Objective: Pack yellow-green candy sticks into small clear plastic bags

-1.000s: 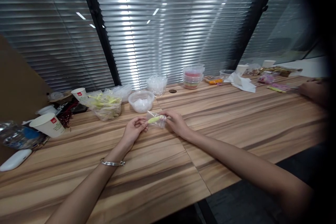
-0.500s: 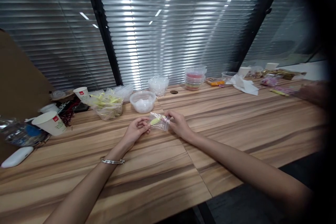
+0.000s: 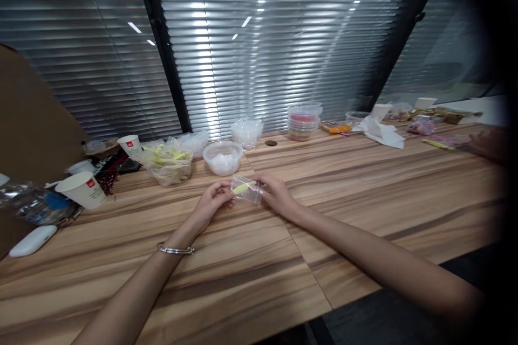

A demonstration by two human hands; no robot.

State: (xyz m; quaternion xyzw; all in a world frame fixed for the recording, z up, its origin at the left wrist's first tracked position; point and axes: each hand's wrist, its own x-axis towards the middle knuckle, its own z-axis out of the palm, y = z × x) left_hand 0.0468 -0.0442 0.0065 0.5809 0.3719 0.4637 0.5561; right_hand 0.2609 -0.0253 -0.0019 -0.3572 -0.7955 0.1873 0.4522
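Note:
Between my hands, just above the wooden table, is a small clear plastic bag with a flat yellow-green piece in it; its exact kind is too small to tell. My left hand pinches the bag's left edge, thumb against curled fingers. On the opposite side my right hand grips the other edge, fingers bent over it. Right behind the bag stands a clear round tub with white material inside. A clear bag of yellow-green pieces sits to its left.
Paper cups, a plastic bottle and a white case stand at the left. Stacked tubs, an orange packet and a white tissue line the back. Another person's hand is at the far right.
The whole view has shifted slightly. Both hands keep their hold on the small bag, which lies a little flatter. The other person's hand at far right has moved a little.

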